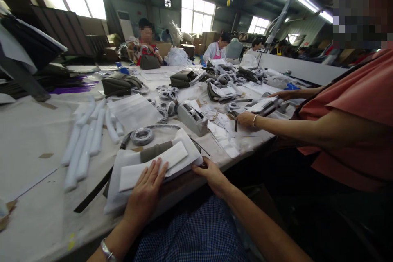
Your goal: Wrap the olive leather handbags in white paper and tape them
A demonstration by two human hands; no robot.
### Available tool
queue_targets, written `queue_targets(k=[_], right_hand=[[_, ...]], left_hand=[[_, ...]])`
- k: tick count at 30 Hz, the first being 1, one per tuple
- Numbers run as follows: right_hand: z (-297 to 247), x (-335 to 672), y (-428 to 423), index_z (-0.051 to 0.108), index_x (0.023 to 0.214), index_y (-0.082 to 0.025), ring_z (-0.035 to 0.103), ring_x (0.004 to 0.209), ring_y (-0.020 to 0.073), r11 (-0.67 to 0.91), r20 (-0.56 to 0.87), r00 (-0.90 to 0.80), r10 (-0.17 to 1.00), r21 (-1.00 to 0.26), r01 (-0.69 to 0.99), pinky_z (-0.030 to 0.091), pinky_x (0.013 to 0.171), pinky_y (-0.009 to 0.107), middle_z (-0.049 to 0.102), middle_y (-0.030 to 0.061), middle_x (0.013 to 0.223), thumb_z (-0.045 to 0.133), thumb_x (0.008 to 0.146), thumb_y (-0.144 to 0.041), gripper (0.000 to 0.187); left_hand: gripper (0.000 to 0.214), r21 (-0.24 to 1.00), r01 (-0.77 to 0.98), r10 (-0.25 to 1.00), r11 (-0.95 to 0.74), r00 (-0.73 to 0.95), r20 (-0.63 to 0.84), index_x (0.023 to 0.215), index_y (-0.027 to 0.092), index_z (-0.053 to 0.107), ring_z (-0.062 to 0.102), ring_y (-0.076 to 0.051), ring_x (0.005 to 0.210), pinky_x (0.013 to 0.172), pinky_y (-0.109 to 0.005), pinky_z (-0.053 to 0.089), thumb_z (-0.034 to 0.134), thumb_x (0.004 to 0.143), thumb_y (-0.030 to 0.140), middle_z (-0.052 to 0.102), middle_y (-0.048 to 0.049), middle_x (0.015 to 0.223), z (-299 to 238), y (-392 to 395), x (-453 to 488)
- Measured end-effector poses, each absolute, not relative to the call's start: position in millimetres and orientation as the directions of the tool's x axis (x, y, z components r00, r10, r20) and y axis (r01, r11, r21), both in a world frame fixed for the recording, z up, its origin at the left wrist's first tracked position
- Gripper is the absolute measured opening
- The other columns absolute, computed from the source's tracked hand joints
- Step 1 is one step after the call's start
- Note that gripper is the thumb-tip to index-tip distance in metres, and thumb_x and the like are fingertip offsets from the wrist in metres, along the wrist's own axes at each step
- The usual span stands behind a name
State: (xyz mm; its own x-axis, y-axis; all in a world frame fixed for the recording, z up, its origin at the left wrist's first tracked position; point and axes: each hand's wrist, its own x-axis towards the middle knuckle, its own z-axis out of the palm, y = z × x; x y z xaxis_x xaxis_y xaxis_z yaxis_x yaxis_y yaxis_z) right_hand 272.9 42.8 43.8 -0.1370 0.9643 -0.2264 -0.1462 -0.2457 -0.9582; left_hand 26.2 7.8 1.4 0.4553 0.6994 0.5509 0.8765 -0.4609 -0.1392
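From my end, the surface (27, 143) filled most of the lower view. The wrapped bag (155, 151) lay along its near edge, an olive-grey band showing between white sheets. I judged the bag fairly light and yielding, its wrap slick and easily creased; gripping the body through the wrap at both short ends seemed surer than pinching loose sheet. The white packet (176, 154) rested slantwise on top, flat and probably quick to slide. The left hand (144, 190) lay nearly flat on it, fingers extended, pressing without grasping. The right hand (213, 175) was partly curled at the bag's right corner; I couldn't tell how firmly it held. A wrapped coil (141, 136) sat just beyond, farther from the near edge.
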Motion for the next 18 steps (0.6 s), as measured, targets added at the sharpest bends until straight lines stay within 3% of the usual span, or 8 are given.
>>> queue_targets(k=[3, 5, 9, 13, 18], right_hand=[[37, 251, 38, 0.060, 0.105, -0.021, 0.064, 0.104, 0.0227, -0.272, -0.253, -0.103, 0.962, -0.854, -0.442, 0.051, 0.092, 0.036, 0.069, 0.0045, 0.108, 0.085, 0.066, -0.035, 0.049], [30, 237, 35, 0.056, 0.107, -0.024, 0.064, 0.105, 0.0214, -0.245, -0.252, -0.062, 0.966, -0.807, -0.537, 0.052, 0.092, 0.036, 0.068, 0.0031, 0.109, 0.086, 0.065, -0.033, 0.052], [19, 221, 33, 0.053, 0.112, -0.024, 0.065, 0.105, 0.0210, -0.198, -0.224, -0.020, 0.974, -0.813, -0.547, 0.051, 0.094, 0.037, 0.070, 0.0037, 0.107, 0.088, 0.063, -0.029, 0.061], [20, 217, 34, 0.055, 0.108, -0.022, 0.066, 0.100, 0.0227, -0.206, -0.275, 0.057, 0.960, -0.827, -0.523, 0.056, 0.085, 0.037, 0.070, 0.0050, 0.105, 0.090, 0.058, -0.030, 0.062], [35, 210, 33, 0.056, 0.107, -0.020, 0.068, 0.093, 0.0225, -0.183, -0.268, 0.072, 0.961, -0.809, -0.559, 0.058, 0.081, 0.037, 0.072, 0.0042, 0.096, 0.090, 0.056, -0.027, 0.062]], left_hand=[[0.065, -0.116, 0.888, 0.706, -0.444, 0.427, 0.565, 0.155, 0.013, 0.023, 0.041, -0.028, 0.140, 0.109, -0.045, 0.044, 0.031, 0.092, 0.003, 0.038, -0.0172, 0.154, 0, 8, 25], [0.065, -0.097, 0.899, 0.719, -0.427, 0.402, 0.567, 0.154, 0.013, 0.024, 0.042, -0.028, 0.139, 0.110, -0.045, 0.043, 0.033, 0.091, 0.002, 0.038, -0.0177, 0.154, -2, 10, 25], [0.063, -0.061, 0.907, 0.734, -0.417, 0.375, 0.566, 0.153, 0.012, 0.030, 0.043, -0.029, 0.138, 0.110, -0.045, 0.043, 0.038, 0.091, 0.005, 0.039, -0.0178, 0.153, -5, 16, 26], [0.062, -0.057, 0.910, 0.742, -0.412, 0.371, 0.558, 0.153, 0.014, 0.030, 0.040, -0.028, 0.141, 0.112, -0.045, 0.039, 0.036, 0.092, 0.005, 0.037, -0.0162, 0.155, -5, 15, 28], [0.070, -0.061, 0.911, 0.750, -0.409, 0.373, 0.546, 0.155, 0.008, 0.021, 0.035, -0.035, 0.143, 0.112, -0.050, 0.037, 0.049, 0.094, 0.029, 0.029, -0.0208, 0.158, -4, 11, 30]])
